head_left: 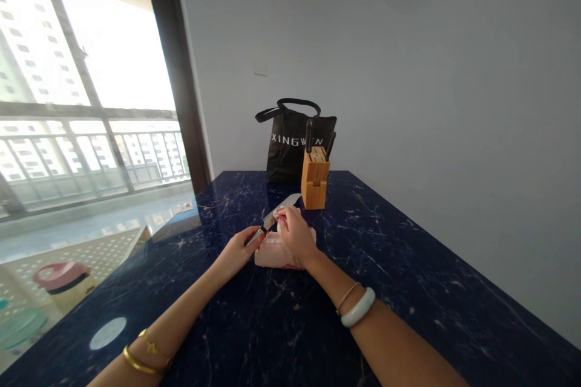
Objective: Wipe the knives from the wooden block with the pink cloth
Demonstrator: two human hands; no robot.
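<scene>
Head view | left hand [238, 251] closed round knife [284, 205] handle | right hand [295, 236] fingers pinch blade above pink cloth [272, 256] on table [408, 266] | we judge knife stiff, light, sharp-edged, blade slippery; grip handle only.

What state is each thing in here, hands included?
left hand: closed on the knife handle.
right hand: fingertips on the blade near the handle; grip unclear.
knife: held off the table, tip towards the knife block.
pink cloth: crumpled on the table under the right hand.
knife block: upright, dark handles in its slots.
black bag: upright behind the block.
</scene>
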